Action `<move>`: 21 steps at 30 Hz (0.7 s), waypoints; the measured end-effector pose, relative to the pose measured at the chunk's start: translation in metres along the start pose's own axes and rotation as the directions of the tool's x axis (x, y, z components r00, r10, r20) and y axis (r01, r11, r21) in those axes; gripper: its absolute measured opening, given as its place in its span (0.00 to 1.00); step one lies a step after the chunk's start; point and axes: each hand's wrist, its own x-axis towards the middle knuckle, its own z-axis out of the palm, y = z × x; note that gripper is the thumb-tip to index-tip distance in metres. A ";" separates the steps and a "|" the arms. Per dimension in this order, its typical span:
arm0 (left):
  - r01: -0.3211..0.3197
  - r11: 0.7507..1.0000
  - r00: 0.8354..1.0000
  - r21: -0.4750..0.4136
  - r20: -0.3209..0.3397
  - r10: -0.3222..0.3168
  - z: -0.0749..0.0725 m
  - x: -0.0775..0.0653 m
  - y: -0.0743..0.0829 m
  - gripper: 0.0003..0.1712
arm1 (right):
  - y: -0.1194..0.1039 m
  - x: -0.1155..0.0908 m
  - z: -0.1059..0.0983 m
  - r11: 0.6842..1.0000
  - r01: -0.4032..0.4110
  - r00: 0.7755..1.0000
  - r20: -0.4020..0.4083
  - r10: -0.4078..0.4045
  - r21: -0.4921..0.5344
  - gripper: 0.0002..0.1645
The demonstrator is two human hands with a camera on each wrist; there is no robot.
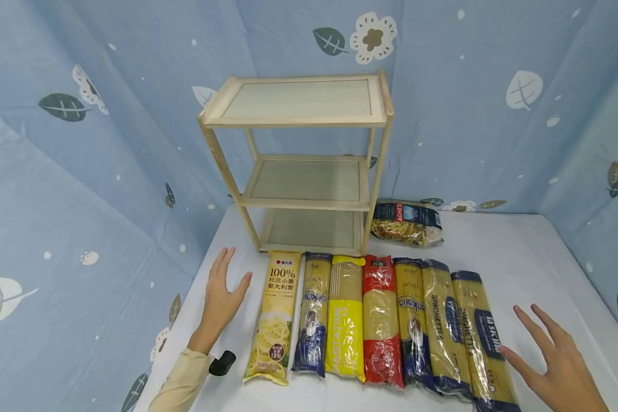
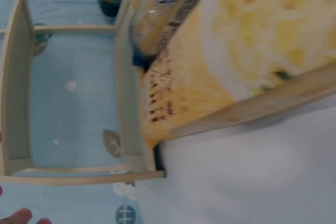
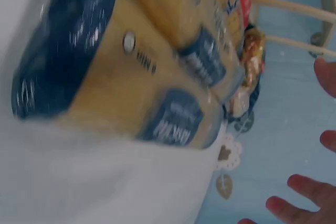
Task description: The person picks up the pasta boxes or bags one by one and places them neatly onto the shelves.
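Observation:
Several long packets of pasta lie side by side on the white table. My left hand (image 1: 223, 298), fingers spread and holding nothing, hovers left of the yellow noodle packet (image 1: 275, 320). To its right follow an Ankara packet (image 1: 313, 315), a yellow Pastatime packet (image 1: 346, 320), a red packet (image 1: 383, 320), another Ankara packet (image 1: 415, 320) and two blue-ended spaghetti packets, one (image 1: 445, 326) beside the other (image 1: 485, 337). Beyond the rightmost packet, my right hand (image 1: 556, 360) is spread with nothing in it. In both wrist views only fingertips show at the edge.
A three-tier wooden shelf (image 1: 290, 204) stands behind the packets, its tiers bare. An Agnesi pasta bag (image 1: 407, 223) lies right of its base. Blue patterned cloth (image 1: 468, 114) hangs at the back and sides. A small black object (image 1: 222, 363) is by the left wrist.

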 end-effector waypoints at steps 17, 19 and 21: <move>0.076 0.927 0.995 -0.367 -0.036 -0.095 -0.004 0.066 0.043 0.31 | 0.000 -0.032 0.057 0.987 -0.162 0.969 0.189 0.159 0.001 0.52; 0.084 0.921 0.994 -0.381 -0.031 -0.104 -0.006 0.076 0.047 0.30 | 0.010 -0.032 0.066 0.986 -0.168 0.942 0.294 0.160 0.002 0.54; 0.092 0.917 0.993 -0.388 -0.027 -0.111 -0.008 0.086 0.049 0.30 | 0.016 -0.032 0.071 0.984 -0.178 0.898 0.408 0.166 -0.008 0.56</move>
